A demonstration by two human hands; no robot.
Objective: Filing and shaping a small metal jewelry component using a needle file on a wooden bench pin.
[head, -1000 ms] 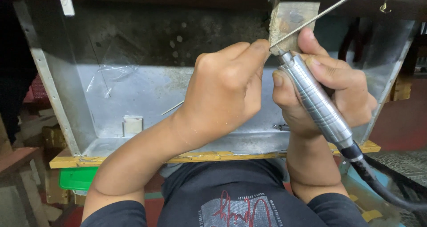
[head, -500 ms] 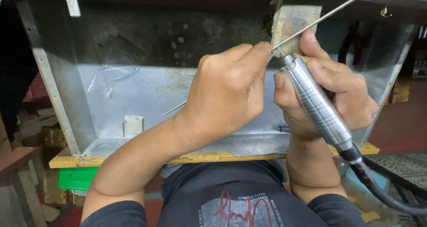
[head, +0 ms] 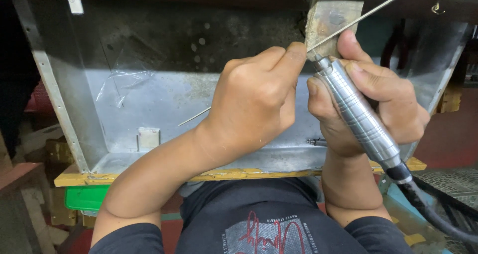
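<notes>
My left hand (head: 254,100) pinches a thin metal wire (head: 368,12) that runs up to the right and pokes out below the wrist at the left. My right hand (head: 383,104) grips a ribbed silver rotary handpiece (head: 356,114), its tip meeting the wire just at my left fingertips. Both hands work against a worn wooden bench peg (head: 328,20) at the top. A black flexible shaft (head: 433,214) leads from the handpiece toward the lower right.
A sheet-metal catch tray (head: 149,109) with a yellow front edge (head: 234,175) sits under the hands. It holds a scrap of clear plastic (head: 124,80) and a small white tag (head: 149,137). A green container (head: 87,197) lies below left.
Both hands and the handpiece have shifted slightly up and to the right. The grips on wire and handpiece are unchanged.
</notes>
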